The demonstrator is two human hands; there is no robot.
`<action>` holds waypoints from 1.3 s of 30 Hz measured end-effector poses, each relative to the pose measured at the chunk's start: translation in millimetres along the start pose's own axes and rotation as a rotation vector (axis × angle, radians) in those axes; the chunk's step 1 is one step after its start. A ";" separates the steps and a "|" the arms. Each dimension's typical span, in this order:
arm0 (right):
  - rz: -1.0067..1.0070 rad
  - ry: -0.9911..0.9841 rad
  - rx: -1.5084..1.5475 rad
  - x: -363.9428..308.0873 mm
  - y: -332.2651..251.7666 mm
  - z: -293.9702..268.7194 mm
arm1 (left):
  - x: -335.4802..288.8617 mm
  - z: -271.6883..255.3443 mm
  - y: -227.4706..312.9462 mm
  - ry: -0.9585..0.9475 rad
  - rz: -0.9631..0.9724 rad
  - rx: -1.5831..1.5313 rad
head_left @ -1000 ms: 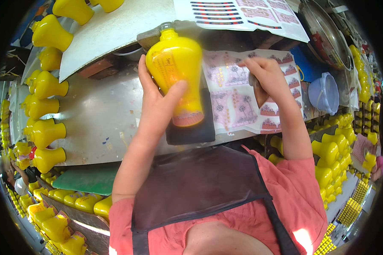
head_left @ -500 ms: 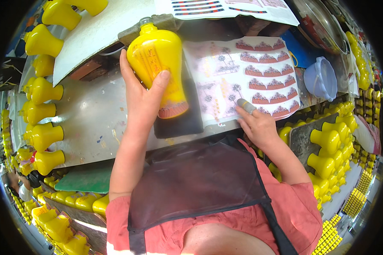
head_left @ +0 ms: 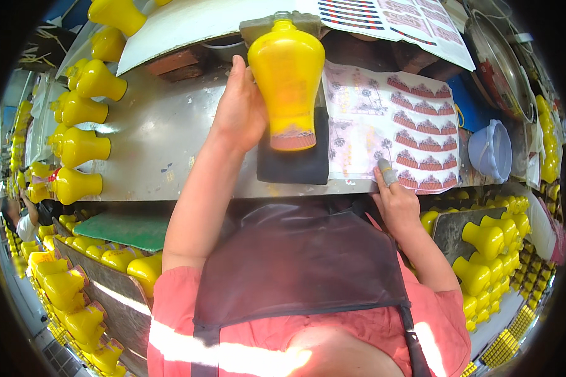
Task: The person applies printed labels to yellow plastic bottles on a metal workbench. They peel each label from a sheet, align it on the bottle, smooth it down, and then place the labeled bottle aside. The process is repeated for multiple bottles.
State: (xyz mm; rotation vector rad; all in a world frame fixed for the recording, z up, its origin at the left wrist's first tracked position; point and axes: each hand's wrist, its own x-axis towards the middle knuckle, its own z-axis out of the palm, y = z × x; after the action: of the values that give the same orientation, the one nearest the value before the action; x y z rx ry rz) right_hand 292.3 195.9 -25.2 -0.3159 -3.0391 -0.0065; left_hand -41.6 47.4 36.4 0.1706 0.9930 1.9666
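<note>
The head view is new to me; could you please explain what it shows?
No machine here: a wide camera on a person's head looks down at their own hands. On the metal worktop lie a black pad and a printed sheet. A yellow bottle has its base over the pad and its neck at a grey block. The left hand is against the bottle's left side, its grip partly hidden. The right hand, one finger in a grey cover, is at the sheet's near edge.
</note>
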 end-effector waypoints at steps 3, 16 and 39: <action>-0.065 0.142 0.003 -5.9 4.5 3.5 | -3.0 5.5 3.4 -0.014 -0.018 -0.019; -0.037 0.201 0.264 7.6 20.9 -8.4 | -47.4 -32.6 -20.9 -0.084 0.282 1.029; 0.601 -0.321 1.404 116.7 54.2 -113.1 | -49.3 -37.2 -45.3 0.035 0.580 1.422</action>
State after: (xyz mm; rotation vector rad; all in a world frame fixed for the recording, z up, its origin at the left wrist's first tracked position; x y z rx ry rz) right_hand 199.3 271.4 97.3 -1.0227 -2.2221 2.1188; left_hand -0.3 0.4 -7.8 1.3032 2.3827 1.3070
